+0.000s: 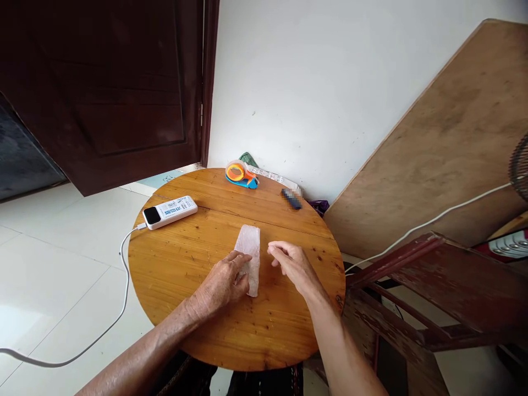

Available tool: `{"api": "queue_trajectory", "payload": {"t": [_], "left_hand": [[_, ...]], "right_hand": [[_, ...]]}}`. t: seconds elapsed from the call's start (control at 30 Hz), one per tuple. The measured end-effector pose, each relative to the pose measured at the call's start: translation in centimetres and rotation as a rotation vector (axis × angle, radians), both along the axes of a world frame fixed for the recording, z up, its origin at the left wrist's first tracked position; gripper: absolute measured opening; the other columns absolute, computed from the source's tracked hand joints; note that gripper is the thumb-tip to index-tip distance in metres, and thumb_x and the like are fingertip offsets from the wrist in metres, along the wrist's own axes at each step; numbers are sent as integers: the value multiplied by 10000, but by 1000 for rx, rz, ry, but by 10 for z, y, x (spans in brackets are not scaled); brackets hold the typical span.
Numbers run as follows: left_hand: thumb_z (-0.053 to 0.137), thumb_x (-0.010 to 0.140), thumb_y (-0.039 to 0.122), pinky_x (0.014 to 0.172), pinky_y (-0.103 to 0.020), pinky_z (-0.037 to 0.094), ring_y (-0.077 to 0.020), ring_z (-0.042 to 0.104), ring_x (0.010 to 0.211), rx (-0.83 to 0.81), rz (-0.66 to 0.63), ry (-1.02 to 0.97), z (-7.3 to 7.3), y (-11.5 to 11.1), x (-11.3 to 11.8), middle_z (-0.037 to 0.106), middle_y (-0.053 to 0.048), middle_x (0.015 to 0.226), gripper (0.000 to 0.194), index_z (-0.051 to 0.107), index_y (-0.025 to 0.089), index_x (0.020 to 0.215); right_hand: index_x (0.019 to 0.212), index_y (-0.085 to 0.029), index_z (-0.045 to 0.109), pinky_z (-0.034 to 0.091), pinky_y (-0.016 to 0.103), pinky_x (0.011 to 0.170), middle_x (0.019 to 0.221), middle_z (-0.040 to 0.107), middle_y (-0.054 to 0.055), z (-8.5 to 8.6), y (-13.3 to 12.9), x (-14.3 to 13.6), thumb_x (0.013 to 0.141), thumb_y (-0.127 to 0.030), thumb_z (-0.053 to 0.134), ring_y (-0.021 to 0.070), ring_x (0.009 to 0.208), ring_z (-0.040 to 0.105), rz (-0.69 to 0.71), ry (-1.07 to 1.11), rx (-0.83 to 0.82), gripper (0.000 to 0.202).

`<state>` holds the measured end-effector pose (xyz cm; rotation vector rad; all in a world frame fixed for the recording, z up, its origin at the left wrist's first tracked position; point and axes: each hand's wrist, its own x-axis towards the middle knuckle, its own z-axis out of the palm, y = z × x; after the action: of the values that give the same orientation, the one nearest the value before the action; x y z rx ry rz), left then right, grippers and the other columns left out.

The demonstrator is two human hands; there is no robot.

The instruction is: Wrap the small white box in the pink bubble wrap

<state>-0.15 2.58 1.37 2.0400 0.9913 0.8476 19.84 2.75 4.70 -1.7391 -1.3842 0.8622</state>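
A folded piece of whitish, translucent wrap point(252, 242), possibly bubble wrap, lies lengthwise on the round wooden table point(177, 275). My left hand point(229, 278) rests over its left side, with thumb and forefinger apart and part of the wrap hidden beneath the hand. Just right of the wrap, apart from it, my right hand point(292, 264) hovers with thumb and forefinger tips together. Whatever may be in that pinch is too small to make out.
An orange and blue tape dispenser point(241, 175) stands at the table's far edge. To its right lies a dark, partly blurred object point(291, 199). A white power bank point(170, 212) with a plugged-in cable point(126, 275) sits at left. A wooden chair point(437, 291) stands at right.
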Motion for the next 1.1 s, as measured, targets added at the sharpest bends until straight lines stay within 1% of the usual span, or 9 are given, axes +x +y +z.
{"api": "queue_trajectory", "payload": {"t": [0.13, 0.23, 0.37, 0.53, 0.67, 0.8, 0.9, 1.0, 1.1], "left_hand": [[523, 730, 65, 726, -253, 507, -143, 606, 753, -12, 7, -18, 2, -1, -1, 657, -85, 1093, 484, 629, 141, 1196], [538, 735, 77, 685, -243, 492, -125, 579, 689, -49, 22, -7, 5, -2, -2, 665, -62, 1050, 517, 594, 160, 1243], [541, 743, 77, 675, -230, 480, -109, 553, 655, -51, 14, 4, 7, -2, -3, 649, -26, 947, 392, 659, 191, 1099], [550, 732, 81, 667, -232, 492, -99, 535, 634, 2, 43, 12, 2, 2, -1, 628, -37, 984, 376, 679, 190, 1068], [570, 741, 117, 667, -267, 521, -106, 555, 650, 63, 131, 111, -2, -1, 2, 579, -72, 1128, 399, 652, 197, 1123], [592, 746, 167, 760, -354, 553, -193, 608, 843, 99, 294, 139, -2, -7, 1, 545, -93, 1162, 454, 567, 191, 1199], [644, 718, 193, 912, -431, 520, -260, 583, 1044, 137, 353, 70, -2, -4, -2, 532, -128, 1232, 637, 462, 168, 1328], [658, 685, 161, 1025, -474, 444, -287, 539, 1156, 135, 270, 30, -4, 6, -5, 553, -131, 1272, 738, 421, 177, 1384], [642, 693, 134, 1013, -439, 447, -263, 552, 1133, 90, 132, -19, -5, 13, -7, 613, -88, 1187, 558, 540, 202, 1237]], "right_hand": [[767, -175, 672, 296, 222, 409, 587, 584, -4, -8, 22, -7, 676, -466, 681, 147, 541, 541, 52, 129, -114, 305], [694, -170, 650, 343, 229, 475, 569, 576, -23, -12, 40, -16, 600, -450, 751, 118, 529, 493, 105, 233, -105, 313], [723, -152, 674, 411, 252, 578, 650, 643, -4, -12, 48, -20, 588, -448, 781, 141, 608, 543, 153, 348, -27, 342], [853, -154, 705, 464, 275, 681, 799, 704, 25, -4, 29, -24, 695, -448, 724, 184, 739, 610, 222, 401, 116, 334], [830, -168, 687, 462, 269, 660, 768, 684, 15, 2, 9, -28, 761, -389, 660, 175, 712, 593, 241, 253, 208, 233], [903, -185, 707, 479, 281, 674, 795, 693, 16, 7, -3, -30, 800, -331, 605, 177, 705, 599, 294, 126, 263, 206], [954, -195, 726, 503, 302, 733, 847, 711, 29, 11, -10, -32, 818, -305, 585, 189, 757, 627, 362, 87, 287, 226], [870, -199, 738, 510, 305, 751, 856, 709, 44, 14, -18, -34, 845, -278, 571, 200, 803, 637, 378, -3, 318, 186], [909, -217, 744, 515, 306, 804, 941, 713, 52, 11, -30, -33, 893, -270, 550, 204, 889, 655, 397, -46, 375, 202]]}}
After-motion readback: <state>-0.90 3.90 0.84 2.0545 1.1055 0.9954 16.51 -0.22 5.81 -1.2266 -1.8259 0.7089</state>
